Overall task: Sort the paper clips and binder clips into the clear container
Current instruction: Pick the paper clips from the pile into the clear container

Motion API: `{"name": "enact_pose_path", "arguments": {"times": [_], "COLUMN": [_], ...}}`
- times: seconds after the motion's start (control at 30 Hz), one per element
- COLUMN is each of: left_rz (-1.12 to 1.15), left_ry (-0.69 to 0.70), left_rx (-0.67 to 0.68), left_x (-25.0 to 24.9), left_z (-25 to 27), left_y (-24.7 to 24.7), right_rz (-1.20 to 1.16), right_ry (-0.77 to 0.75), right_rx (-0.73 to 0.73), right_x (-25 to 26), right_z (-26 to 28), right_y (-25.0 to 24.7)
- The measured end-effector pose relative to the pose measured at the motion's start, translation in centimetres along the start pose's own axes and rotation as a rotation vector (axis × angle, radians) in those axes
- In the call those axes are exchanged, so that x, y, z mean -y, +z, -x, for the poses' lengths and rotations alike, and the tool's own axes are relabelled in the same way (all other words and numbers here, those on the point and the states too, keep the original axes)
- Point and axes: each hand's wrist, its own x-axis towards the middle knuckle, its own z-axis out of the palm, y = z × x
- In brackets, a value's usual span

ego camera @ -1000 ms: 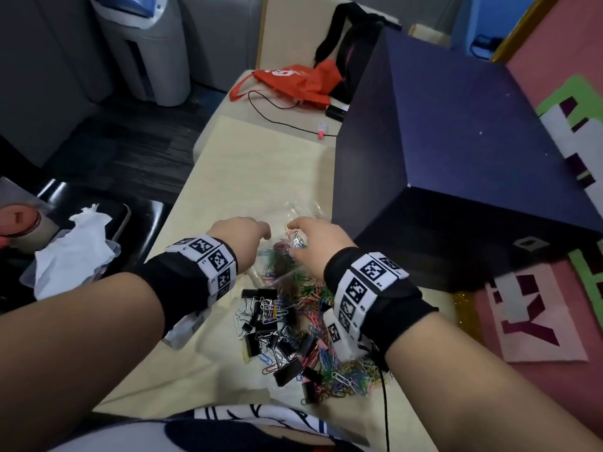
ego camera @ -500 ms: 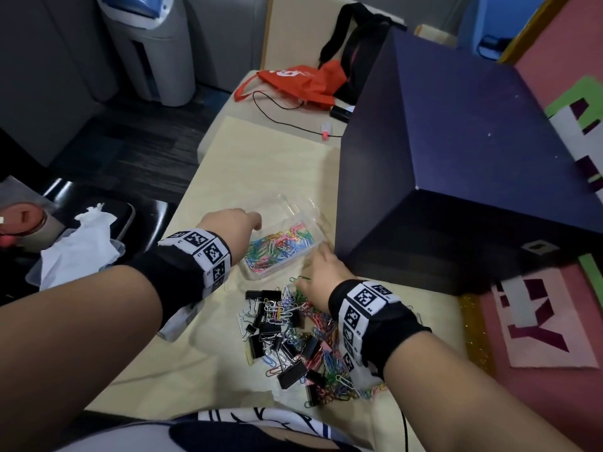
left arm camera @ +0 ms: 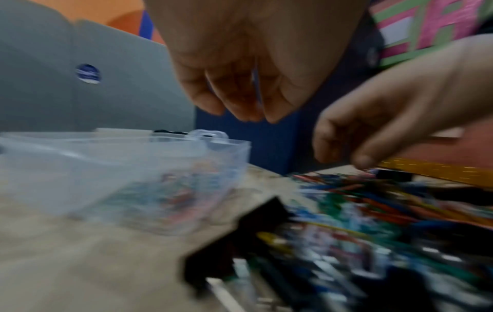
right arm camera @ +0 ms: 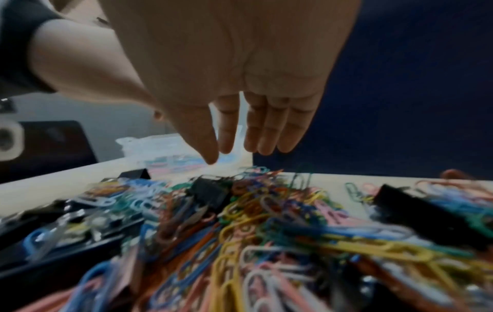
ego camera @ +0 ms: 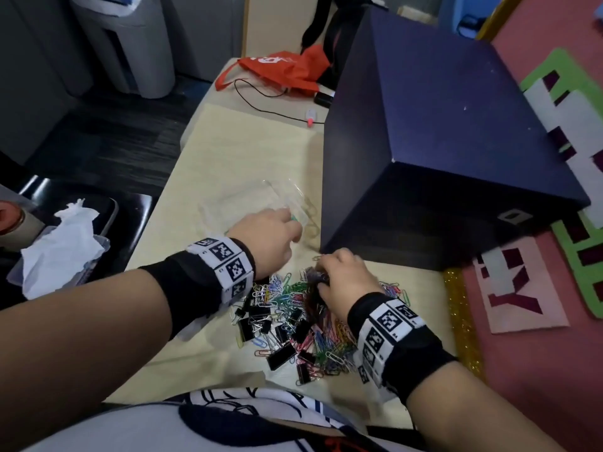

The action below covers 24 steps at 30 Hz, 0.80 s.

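A mixed pile of coloured paper clips and black binder clips lies on the cream table in front of me. Just beyond it stands the clear container, with coloured clips in its bottom. My left hand hovers at the container's near right corner. Its fingers hang loosely curled and hold nothing. My right hand is lowered over the far side of the pile. Its fingers point straight down, just above the clips, and are empty.
A large dark blue box stands right beside the container and the pile. At the table's far end lie an orange bag and a black cable. A tissue-filled tub sits off the left edge. A pink lettered mat lies to the right.
My right hand has left the container and come back down over the pile. My left hand has shifted right, over the container's near end.
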Motion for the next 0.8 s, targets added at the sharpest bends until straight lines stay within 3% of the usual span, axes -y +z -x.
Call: {"name": "enact_pose_path", "arguments": {"times": [0.13,0.3,0.53,0.8], "left_rz": [-0.056,-0.156,-0.138,-0.052], "left_ry": [0.088,0.110,0.081,0.084], "left_rx": [0.303,0.390,0.402,0.341], "left_x": [-2.4,-2.4,-2.5,-3.9], "left_z": [0.0,-0.1,-0.4,-0.3], "left_y": [2.6,3.9,4.3,4.4], "right_rz": [0.035,-0.004,-0.010,-0.184], "right_ry": [0.127,0.092,0.062,0.270], "right_rx": [0.103,0.113,0.010,-0.123], "right_x": [-1.4,-1.3,-1.8,-4.0], "right_z": [0.6,1.4,1.7,0.8], "right_y": [-0.1,1.1,1.8,-1.1]}}
